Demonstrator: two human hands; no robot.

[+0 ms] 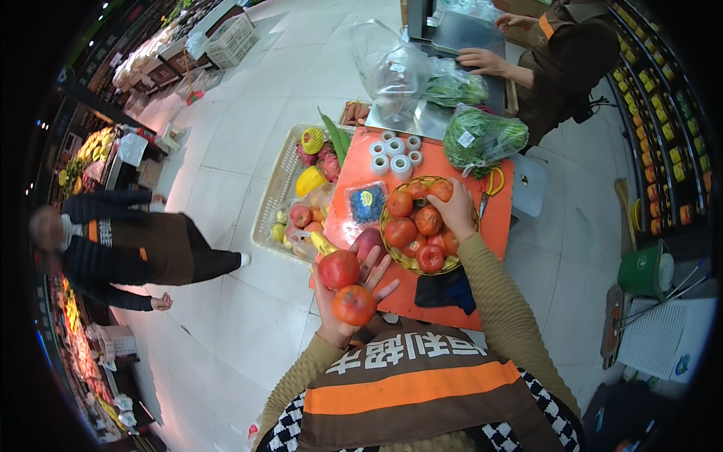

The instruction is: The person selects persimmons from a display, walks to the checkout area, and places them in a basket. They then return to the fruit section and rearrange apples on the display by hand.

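Observation:
Two orange-red persimmons (pixel 354 305) rest on the upturned palm of my left hand (pixel 344 299), its fingers spread behind them. My right hand (pixel 456 212) reaches over the upper right of a yellow woven basket (pixel 400 266), its fingertips on a persimmon (pixel 441 190) there. Several more persimmons (pixel 428 220) fill the basket. Left of it lie a clear box of blueberries (pixel 367 203) and a dark red round fruit (pixel 370 242), beside a yellow banana-like fruit (pixel 323 244). Scissors with yellow handles (pixel 496 182) lie right of the basket. A dark cloth (pixel 446 291) lies below it.
Several tape rolls (pixel 395 147) stand on the orange tabletop (pixel 353 164). Bagged greens (pixel 480 135) lie at its far edge, near a metal scale (pixel 418 116). A crate of fruit (pixel 265 198) stands left. A co-worker's hand (pixel 483 61) is at the counter; another person (pixel 141 248) walks at left.

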